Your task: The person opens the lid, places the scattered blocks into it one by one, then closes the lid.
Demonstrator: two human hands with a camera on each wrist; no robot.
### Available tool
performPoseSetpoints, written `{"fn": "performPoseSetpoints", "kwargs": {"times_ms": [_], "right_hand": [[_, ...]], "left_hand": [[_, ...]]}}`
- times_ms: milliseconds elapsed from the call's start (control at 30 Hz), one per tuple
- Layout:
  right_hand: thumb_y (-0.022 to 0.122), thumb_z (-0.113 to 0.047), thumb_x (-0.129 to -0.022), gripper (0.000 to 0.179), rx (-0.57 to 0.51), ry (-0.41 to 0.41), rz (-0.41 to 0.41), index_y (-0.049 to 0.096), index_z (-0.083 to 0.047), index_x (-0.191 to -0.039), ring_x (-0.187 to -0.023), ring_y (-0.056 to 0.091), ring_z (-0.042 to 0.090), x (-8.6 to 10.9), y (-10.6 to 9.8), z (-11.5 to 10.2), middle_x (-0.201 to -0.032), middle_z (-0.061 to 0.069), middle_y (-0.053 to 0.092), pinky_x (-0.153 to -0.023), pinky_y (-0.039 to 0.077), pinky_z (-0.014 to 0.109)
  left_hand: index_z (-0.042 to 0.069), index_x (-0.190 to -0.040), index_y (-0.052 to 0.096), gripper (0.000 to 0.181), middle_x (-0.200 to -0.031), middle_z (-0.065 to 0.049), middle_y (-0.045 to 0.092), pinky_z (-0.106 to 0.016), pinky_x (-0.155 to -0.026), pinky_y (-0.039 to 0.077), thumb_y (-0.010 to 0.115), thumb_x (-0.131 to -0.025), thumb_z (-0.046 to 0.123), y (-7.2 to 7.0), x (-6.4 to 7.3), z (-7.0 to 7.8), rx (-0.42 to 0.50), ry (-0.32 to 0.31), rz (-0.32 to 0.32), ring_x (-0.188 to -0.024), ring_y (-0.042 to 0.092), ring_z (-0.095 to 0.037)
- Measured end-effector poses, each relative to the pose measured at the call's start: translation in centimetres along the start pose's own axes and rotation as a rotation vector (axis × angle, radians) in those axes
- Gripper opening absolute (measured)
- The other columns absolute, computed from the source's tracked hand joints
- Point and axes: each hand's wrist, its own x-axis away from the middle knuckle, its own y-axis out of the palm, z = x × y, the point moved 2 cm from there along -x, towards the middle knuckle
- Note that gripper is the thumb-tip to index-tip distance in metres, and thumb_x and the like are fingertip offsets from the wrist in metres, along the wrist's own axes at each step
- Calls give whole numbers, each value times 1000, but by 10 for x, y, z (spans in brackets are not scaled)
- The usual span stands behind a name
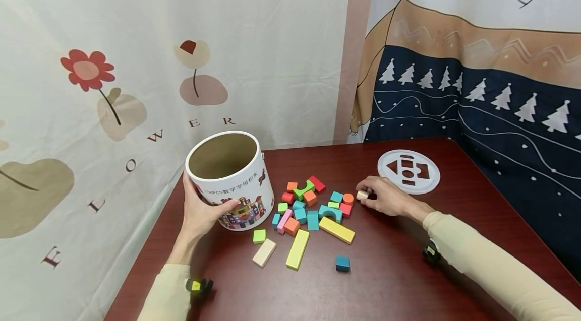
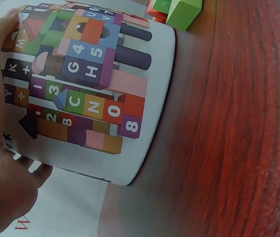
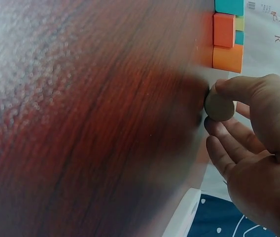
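My left hand (image 1: 202,206) grips a white bucket (image 1: 247,195) by its side, thumb across the printed front and the other fingers round the back. The bucket is tilted slightly and its mouth faces up; the part of its inside in view shows only bare wall. In the left wrist view the bucket's printed blocks picture (image 2: 86,69) fills much of the frame. My right hand (image 1: 386,196) pinches a small plain-wood cylinder block (image 3: 220,104) between thumb and fingers, close over the table, just right of an orange cylinder block (image 1: 348,198).
Several coloured blocks (image 1: 312,220) lie loosely spread between the hands. Nearer the front are a yellow plank (image 1: 297,249), a cream block (image 1: 264,253) and a dark blue block (image 1: 342,264). A white lid with shaped holes (image 1: 431,187) lies behind my right hand. Printed curtains (image 1: 290,59) stand behind the table.
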Motion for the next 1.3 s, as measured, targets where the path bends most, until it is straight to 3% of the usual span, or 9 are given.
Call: {"fn": "performPoseSetpoints", "kwargs": {"times_ms": [500, 867, 1100, 1300], "right_hand": [[83, -11, -100, 32, -49, 34, 8, 77, -5, -131, -100, 67, 15, 0, -6, -4, -116, 4, 76, -90, 59, 32], [86, -11, -98, 37, -122, 32, 159, 76, -6, -134, -103, 71, 19, -12, -32, -25, -117, 6, 78, -93, 63, 36], [84, -15, -101, 35, -169, 15, 214, 76, -10, -135, -108, 72, 29, -19, -52, -45, -123, 8, 78, -97, 63, 46], [85, -15, -100, 36, -200, -25, 275, 77, -11, -135, -107, 70, 24, -29, -68, -61, -124, 8, 79, -96, 63, 42]], "left_hand": [[34, -178, 18, 150, -170, -13, 44, -20, -118, 38, 105, -62, -3, 2, -1, 1, 31, 21, 1, -147, 46, -37], [33, -178, 19, 148, -169, -14, 43, -21, -118, 40, 104, -63, -5, 2, 0, 1, 42, 27, -5, -146, 47, -37], [32, -178, 19, 148, -170, -15, 43, -21, -118, 40, 103, -63, -6, 2, 0, 1, 47, 32, -7, -147, 47, -38], [34, -178, 18, 149, -170, -11, 44, -21, -117, 38, 104, -62, -4, 1, 0, 2, 25, 24, -4, -146, 47, -35]]}}
